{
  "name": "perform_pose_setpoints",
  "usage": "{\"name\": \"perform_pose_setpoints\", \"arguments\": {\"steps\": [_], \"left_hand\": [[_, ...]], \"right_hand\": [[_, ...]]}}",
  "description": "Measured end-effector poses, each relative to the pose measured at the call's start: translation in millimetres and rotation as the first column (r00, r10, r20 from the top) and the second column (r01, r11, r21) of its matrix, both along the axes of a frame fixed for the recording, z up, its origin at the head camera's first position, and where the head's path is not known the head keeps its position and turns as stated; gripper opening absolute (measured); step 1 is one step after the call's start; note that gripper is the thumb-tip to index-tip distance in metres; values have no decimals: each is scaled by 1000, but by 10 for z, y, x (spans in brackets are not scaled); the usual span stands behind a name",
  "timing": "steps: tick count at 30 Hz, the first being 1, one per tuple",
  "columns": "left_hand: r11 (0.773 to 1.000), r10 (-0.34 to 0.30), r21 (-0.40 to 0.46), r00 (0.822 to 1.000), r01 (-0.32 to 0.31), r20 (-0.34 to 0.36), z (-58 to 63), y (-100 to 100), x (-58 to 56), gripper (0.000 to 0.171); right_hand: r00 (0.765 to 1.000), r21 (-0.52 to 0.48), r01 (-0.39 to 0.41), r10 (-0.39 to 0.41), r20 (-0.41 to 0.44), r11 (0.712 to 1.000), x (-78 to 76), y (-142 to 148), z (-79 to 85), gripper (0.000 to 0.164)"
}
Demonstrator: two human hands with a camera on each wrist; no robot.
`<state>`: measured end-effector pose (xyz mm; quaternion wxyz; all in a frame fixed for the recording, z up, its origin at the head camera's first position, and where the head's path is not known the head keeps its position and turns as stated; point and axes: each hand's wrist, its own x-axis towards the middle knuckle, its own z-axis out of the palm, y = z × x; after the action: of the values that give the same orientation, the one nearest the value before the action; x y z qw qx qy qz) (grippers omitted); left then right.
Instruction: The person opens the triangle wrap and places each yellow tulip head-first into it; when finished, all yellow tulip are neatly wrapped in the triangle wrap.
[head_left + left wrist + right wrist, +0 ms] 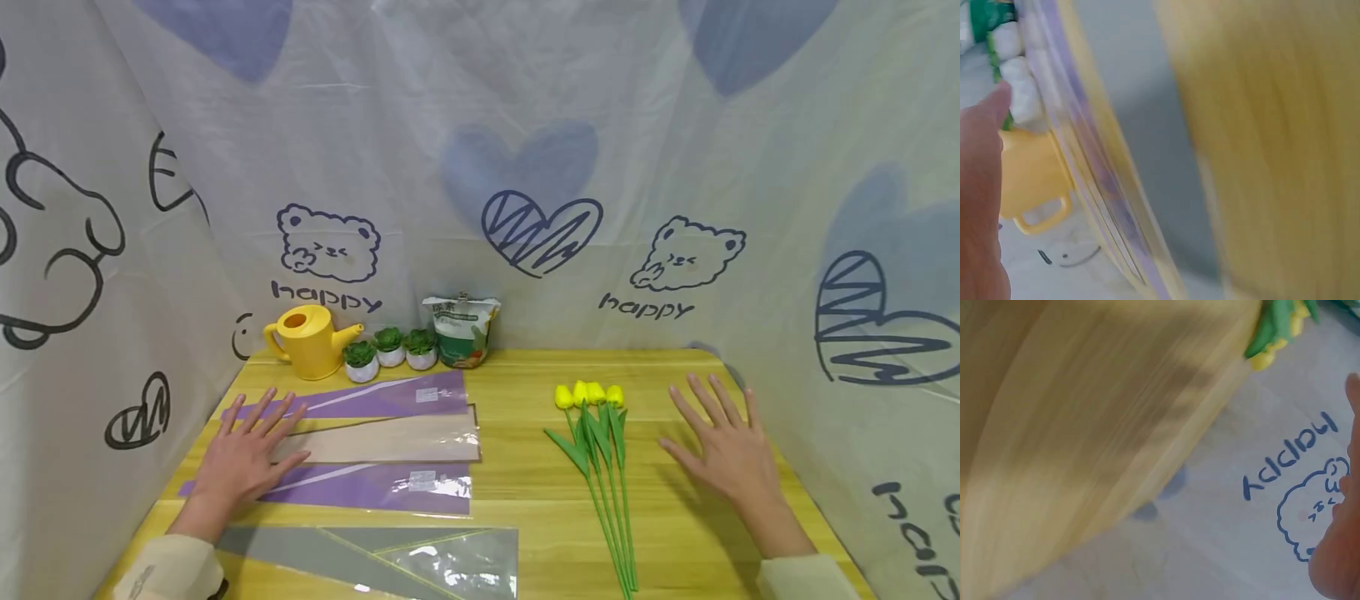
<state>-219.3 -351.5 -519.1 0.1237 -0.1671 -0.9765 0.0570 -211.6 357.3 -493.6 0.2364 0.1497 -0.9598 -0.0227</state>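
My left hand is spread with straight fingers over the left ends of several flat clear-wrapped sheets, and holds nothing. Among these are a purple sheet at the back, a beige sheet and another purple sheet. A grey sheet with yellow lines lies nearest the front. On the right side, my right hand is spread too, fingers apart and nothing in it. Left of it lie several artificial yellow tulips with green stems, blooms toward the back.
Along the back left edge of the wooden table stand a yellow watering can, several small potted succulents and a green and white bag. A printed white curtain hangs behind and at both sides.
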Motion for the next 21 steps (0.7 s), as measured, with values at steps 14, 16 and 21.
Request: {"name": "perform_pose_setpoints", "arguments": {"steps": [14,16,21], "left_hand": [[880,-198,444,980,171,15,111,1094,341,47],[848,-232,495,972,188,27,90,1231,421,41],[773,-325,586,945,245,33,5,1464,504,40]], "right_hand": [[976,-592,61,76,204,804,62,-342,135,52],[969,-613,86,76,233,786,62,-361,125,50],[948,-643,137,87,305,754,67,-380,78,49]]}}
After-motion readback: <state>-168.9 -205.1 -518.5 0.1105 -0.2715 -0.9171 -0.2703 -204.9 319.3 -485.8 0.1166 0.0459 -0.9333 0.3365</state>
